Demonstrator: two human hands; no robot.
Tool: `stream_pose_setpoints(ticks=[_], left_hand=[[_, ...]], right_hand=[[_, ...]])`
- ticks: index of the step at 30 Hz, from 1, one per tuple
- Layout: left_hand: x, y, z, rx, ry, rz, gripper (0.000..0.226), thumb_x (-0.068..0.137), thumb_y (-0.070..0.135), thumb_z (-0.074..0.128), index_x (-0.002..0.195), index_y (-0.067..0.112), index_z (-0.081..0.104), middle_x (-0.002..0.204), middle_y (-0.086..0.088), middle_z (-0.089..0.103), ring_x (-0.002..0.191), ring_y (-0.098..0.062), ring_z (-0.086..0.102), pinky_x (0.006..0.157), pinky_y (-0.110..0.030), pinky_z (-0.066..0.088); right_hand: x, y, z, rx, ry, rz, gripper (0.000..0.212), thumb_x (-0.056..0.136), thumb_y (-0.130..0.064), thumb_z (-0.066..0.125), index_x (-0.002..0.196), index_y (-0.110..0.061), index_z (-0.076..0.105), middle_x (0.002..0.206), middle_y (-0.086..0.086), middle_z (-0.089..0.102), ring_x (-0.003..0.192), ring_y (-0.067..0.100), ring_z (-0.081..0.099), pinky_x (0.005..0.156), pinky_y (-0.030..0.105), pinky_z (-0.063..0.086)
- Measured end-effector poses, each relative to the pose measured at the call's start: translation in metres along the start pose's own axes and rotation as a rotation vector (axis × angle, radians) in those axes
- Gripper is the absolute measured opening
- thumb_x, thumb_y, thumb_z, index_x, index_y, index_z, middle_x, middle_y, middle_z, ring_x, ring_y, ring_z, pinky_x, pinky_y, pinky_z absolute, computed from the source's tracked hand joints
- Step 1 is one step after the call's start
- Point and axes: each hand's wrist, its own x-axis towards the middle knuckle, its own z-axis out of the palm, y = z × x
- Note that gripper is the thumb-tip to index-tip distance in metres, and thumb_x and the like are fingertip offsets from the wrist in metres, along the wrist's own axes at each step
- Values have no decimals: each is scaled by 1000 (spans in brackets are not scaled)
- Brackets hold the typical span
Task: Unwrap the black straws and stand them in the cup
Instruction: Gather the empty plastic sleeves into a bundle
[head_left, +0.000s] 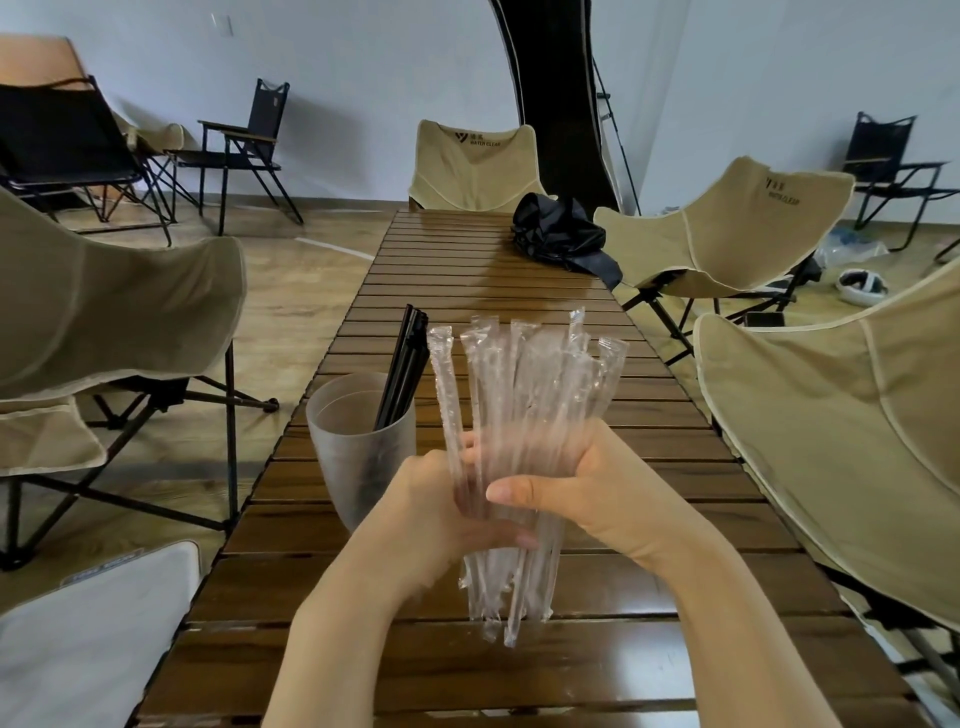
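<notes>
Looks like wrap-up: straws (402, 364) stand in the cup (358, 447) on the surface (649, 561). Both hands, left (441, 514) and right (576, 488), clutch seemingly empty wrappers (524, 415). Next: bin them.

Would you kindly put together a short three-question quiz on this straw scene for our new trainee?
1. True or false: black straws already stand in the frosted cup.
2. What do both hands hold?
A. a bundle of clear wrappers
B. the cup
C. a black bag
3. Fill in: the cup stands to the person's ____ of the bundle.

Key:
1. True.
2. A: the left hand and right hand both clasp it above the slatted table.
3. Left.
</notes>
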Motion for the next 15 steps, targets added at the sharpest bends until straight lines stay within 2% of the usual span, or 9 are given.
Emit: stream_pose_setpoints(ticks=[2, 5, 8, 15], left_hand=[[-1, 0, -1, -1, 20, -37, 46, 65, 34, 83, 108, 35, 67, 96, 14, 71, 90, 1, 65, 84, -27, 56], [-3, -1, -4, -5, 14, -75, 36, 64, 36, 84, 97, 37, 70, 86, 13, 72, 81, -2, 67, 78, -28, 57], [-3, -1, -6, -16, -8, -104, 31, 64, 37, 84, 93, 36, 73, 84, 13, 73, 80, -2, 67, 78, -28, 57], [-4, 1, -6, 3, -26, -146, 25, 65, 38, 82, 89, 33, 74, 83, 10, 73, 82, -5, 68, 80, -33, 56]], right_hand=[[-1, 1, -1, 2, 0, 1, 32, 84, -14, 70, 115, -20, 69, 110, -3, 72, 109, 10, 64, 96, 28, 50], [-3, 2, -5, -3, -9, 32, 35, 84, -14, 69, 117, -23, 68, 109, -4, 72, 108, 11, 65, 98, 35, 50], [-7, 3, -9, -30, -53, 84, 34, 85, -10, 68, 118, -19, 67, 110, -1, 72, 108, 12, 65, 102, 40, 46], [-8, 4, -11, -81, -98, 141, 33, 88, -5, 64, 117, -19, 68, 108, -2, 72, 107, 11, 65, 102, 39, 46]])
